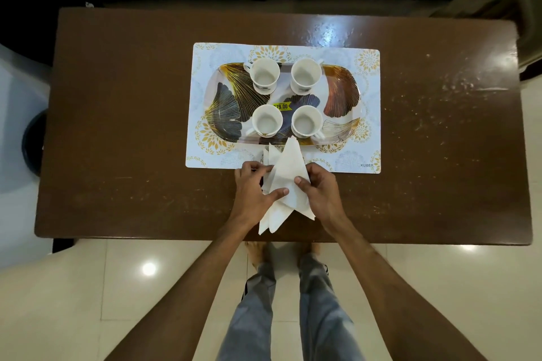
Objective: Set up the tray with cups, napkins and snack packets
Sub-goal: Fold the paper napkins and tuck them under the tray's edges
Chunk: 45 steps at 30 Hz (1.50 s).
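A leaf-patterned oval tray (341, 88) lies on a white placemat (363, 155) in the middle of the brown table. Several empty white cups (265, 75) stand on the tray in two rows. A yellow price sticker (282, 106) shows between them. Just in front of the tray, over the table's near side, both hands hold a bunch of white napkins (286, 173) folded into triangles. My left hand (252, 187) grips them from the left, thumb on top. My right hand (321, 189) pinches the top napkin from the right. No snack packets are in view.
The brown table (123, 126) has bare room to the left and right of the placemat. Its near edge runs just below my wrists. A dark round bin (33, 143) stands on the floor at the left. Dark furniture lies beyond the far edge.
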Available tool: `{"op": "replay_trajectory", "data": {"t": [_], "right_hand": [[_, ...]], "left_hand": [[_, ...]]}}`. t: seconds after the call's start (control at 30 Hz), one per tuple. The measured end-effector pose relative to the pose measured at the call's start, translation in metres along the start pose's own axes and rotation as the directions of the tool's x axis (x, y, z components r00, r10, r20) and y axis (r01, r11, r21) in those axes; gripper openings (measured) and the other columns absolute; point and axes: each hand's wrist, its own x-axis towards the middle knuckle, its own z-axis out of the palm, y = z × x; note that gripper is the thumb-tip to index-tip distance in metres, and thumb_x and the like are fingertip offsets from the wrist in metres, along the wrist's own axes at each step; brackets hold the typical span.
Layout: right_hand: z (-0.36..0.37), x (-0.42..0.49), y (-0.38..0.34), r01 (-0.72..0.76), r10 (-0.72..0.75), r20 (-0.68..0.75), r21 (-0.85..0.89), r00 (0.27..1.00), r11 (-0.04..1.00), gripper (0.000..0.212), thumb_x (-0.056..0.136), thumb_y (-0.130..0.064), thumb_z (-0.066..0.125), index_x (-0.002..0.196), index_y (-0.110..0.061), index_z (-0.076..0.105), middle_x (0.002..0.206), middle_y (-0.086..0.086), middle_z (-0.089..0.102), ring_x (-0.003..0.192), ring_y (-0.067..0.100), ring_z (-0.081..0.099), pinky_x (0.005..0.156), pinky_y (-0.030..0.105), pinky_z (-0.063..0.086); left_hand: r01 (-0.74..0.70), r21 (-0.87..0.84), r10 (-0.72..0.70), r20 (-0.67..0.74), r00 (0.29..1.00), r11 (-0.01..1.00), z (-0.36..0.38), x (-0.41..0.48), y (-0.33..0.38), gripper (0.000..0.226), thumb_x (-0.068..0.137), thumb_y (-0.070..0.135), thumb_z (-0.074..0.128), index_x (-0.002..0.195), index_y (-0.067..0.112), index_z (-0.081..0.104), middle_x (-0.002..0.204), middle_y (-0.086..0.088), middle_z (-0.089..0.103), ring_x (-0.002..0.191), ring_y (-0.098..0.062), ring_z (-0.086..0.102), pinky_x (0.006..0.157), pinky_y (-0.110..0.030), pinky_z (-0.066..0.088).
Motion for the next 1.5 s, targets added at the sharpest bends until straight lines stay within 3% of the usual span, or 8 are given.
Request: {"op": "replay_trajectory", "data": {"t": [0.17,0.3,0.47,0.77,1.03,1.17,1.3,1.5], "right_hand": [[-0.003,0.003,0.000,-0.023,0.024,-0.027,0.018,0.999,1.000,0.023,0.098,-0.011,0.062,0.121,-0.008,0.064,0.118,0.010,0.072,0.107,0.028,0.069,0.094,0.053,0.057],[-0.009,0.005,0.000,-0.022,0.023,-0.020,0.037,1.000,0.999,0.023,0.097,-0.011,0.062,0.120,-0.007,0.064,0.121,0.013,0.070,0.109,0.032,0.067,0.095,0.052,0.057],[-0.023,0.008,-0.001,0.008,-0.009,0.026,0.055,1.000,0.998,0.012,0.095,-0.011,0.066,0.106,-0.016,0.068,0.110,0.006,0.075,0.098,0.023,0.072,0.081,0.036,0.060],[-0.043,0.007,0.009,-0.129,0.114,0.127,0.123,0.985,0.984,0.043,0.077,-0.007,0.084,0.116,-0.013,0.067,0.106,0.006,0.076,0.099,0.027,0.072,0.088,0.044,0.059],[-0.044,0.005,0.009,-0.187,0.233,-0.065,0.408,0.970,0.893,0.040,0.070,0.000,0.086,0.105,-0.008,0.070,0.106,0.015,0.074,0.104,0.034,0.069,0.090,0.047,0.058],[-0.042,0.004,0.004,-0.216,0.314,-0.085,0.561,0.946,0.800,0.046,0.066,-0.002,0.088,0.108,-0.005,0.069,0.112,0.015,0.072,0.109,0.034,0.068,0.092,0.047,0.059],[-0.037,-0.002,0.001,-0.267,0.401,0.030,0.792,0.916,0.549,0.064,0.059,-0.011,0.090,0.116,0.003,0.066,0.127,0.019,0.067,0.120,0.035,0.063,0.091,0.046,0.059],[-0.017,-0.023,0.004,-0.260,0.387,0.153,0.935,0.909,0.242,0.064,0.069,-0.008,0.082,0.130,-0.004,0.060,0.127,0.016,0.069,0.119,0.029,0.066,0.094,0.045,0.058]], "left_hand": [[-0.033,0.167,0.047,-0.079,0.996,0.985,0.008,-0.003,0.001,0.070,0.077,0.054,0.081,0.134,0.019,0.063,0.130,-0.005,0.045,0.121,-0.020,0.036,0.098,-0.028,0.037],[-0.041,-0.001,0.041,-0.093,0.995,0.999,0.013,-0.005,0.012,0.068,0.074,0.044,0.086,0.132,0.019,0.061,0.131,-0.001,0.046,0.116,-0.007,0.031,0.098,-0.028,0.037],[0.053,-0.315,-0.047,0.029,0.998,0.948,0.013,0.001,0.022,0.062,0.073,0.025,0.090,0.126,0.024,0.059,0.116,0.011,0.064,0.102,-0.001,0.060,0.078,-0.008,0.049],[0.176,-0.407,-0.185,0.017,0.983,0.896,0.024,0.006,0.013,0.036,0.085,0.018,0.080,0.119,0.009,0.071,0.106,0.005,0.071,0.087,-0.002,0.069,0.074,-0.021,0.058],[0.220,-0.463,-0.222,0.051,0.974,0.859,0.027,0.004,0.014,0.028,0.085,0.024,0.081,0.110,0.014,0.076,0.101,0.008,0.074,0.091,-0.005,0.072,0.078,-0.024,0.059],[0.293,-0.517,-0.278,0.109,0.954,0.804,0.027,0.002,0.015,0.011,0.084,0.028,0.082,0.091,0.029,0.075,0.089,0.020,0.076,0.083,-0.007,0.075,0.070,-0.022,0.058],[0.335,-0.617,-0.319,0.140,0.937,0.712,0.025,-0.004,0.021,0.007,0.083,0.028,0.081,0.084,0.030,0.075,0.080,0.023,0.077,0.075,-0.003,0.074,0.057,-0.015,0.054],[0.372,-0.738,-0.375,0.173,0.911,0.563,0.026,-0.009,0.028,0.008,0.082,0.024,0.082,0.088,0.018,0.081,0.093,-0.001,0.081,0.086,-0.022,0.075,0.077,-0.036,0.061]]}}
